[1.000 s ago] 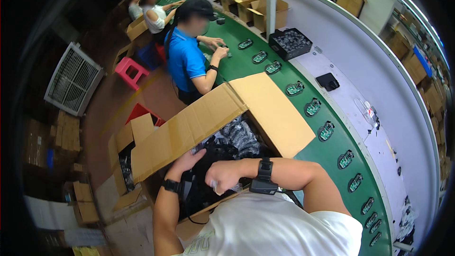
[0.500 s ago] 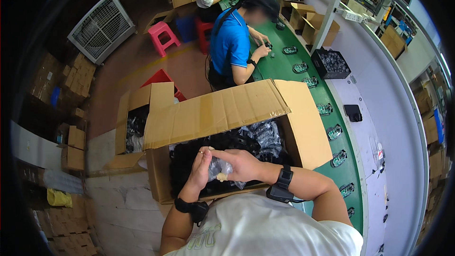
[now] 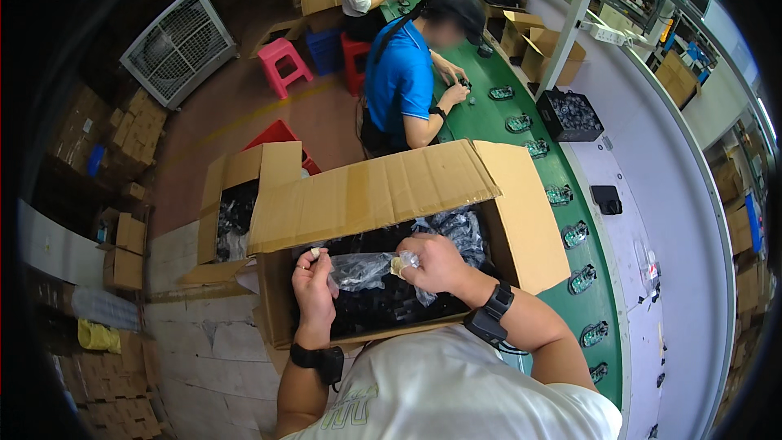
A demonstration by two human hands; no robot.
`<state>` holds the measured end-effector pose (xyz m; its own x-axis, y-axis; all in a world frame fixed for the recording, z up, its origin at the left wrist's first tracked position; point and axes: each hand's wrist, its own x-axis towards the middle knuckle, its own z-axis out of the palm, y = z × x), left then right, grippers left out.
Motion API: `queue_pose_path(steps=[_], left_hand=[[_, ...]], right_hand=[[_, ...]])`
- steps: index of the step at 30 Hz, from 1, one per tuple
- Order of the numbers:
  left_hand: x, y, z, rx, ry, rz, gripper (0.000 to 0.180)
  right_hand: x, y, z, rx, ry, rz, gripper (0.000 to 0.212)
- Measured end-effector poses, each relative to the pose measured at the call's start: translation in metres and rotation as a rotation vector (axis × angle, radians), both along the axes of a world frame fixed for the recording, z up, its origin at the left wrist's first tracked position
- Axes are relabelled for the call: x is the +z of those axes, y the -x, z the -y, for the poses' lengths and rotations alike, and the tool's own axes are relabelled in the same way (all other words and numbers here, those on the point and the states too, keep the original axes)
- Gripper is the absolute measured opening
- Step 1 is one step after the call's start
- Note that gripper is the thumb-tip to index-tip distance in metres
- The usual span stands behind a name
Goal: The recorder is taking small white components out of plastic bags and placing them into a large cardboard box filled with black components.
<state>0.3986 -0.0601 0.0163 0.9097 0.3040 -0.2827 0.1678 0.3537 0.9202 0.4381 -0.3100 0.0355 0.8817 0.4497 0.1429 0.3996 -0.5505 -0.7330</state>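
A clear, crumpled plastic bag (image 3: 362,271) stretches between my two hands, above an open cardboard box (image 3: 525,220). Its left end is pinched by my left hand (image 3: 314,287), which wears a ring and a pale finger cot. My right hand (image 3: 440,264) is closed on the other end, with a yellowish cot on its thumb. Whether anything is inside the bag cannot be made out. Beneath both hands, the box holds many black plastic parts (image 3: 391,303) and more clear bags (image 3: 460,232). Each of my wrists carries a black strapped device.
Along my right runs a green conveyor belt (image 3: 590,305) with several circuit-board assemblies (image 3: 582,279). A co-worker in a blue shirt (image 3: 399,73) works ahead beside it. A second carton (image 3: 213,208) stands left, and a black bin (image 3: 570,114) of small parts sits beyond the belt.
My hands were close together around the bunched bag. They have moved apart, the right one to the right, and the bag now spans between them. The assemblies on the belt have shifted slightly.
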Motion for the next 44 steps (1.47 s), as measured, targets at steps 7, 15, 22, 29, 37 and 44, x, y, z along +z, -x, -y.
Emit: queue_pose_path(steps=[7, 15, 22, 29, 37, 44], left_hand=[[-0.014, 0.003, 0.003, 0.048, -0.467, 0.238, 0.018], [0.020, 0.008, 0.008, -0.452, -1.011, 0.649, 0.067], [-0.001, 0.010, 0.014, -0.387, -1.017, 0.473, 0.021], [0.014, 0.010, 0.003, -0.320, -0.924, 0.407, 0.008], [0.020, -0.020, -0.002, -0.242, -1.277, 0.702, 0.012], [0.018, -0.040, 0.026, -0.195, -1.059, 0.700, 0.028]], right_hand=[[0.003, -0.004, 0.001, -0.002, 0.084, -0.234, 0.023], [0.000, -0.007, 0.006, 0.030, 0.109, -0.204, 0.021], [-0.002, -0.005, 0.008, 0.045, 0.058, -0.222, 0.017], [0.001, -0.008, 0.002, 0.059, -0.069, 0.031, 0.008], [-0.010, -0.025, 0.008, 0.104, -0.210, 0.370, 0.038], [-0.052, -0.046, -0.014, 0.213, 0.153, 0.402, 0.055]])
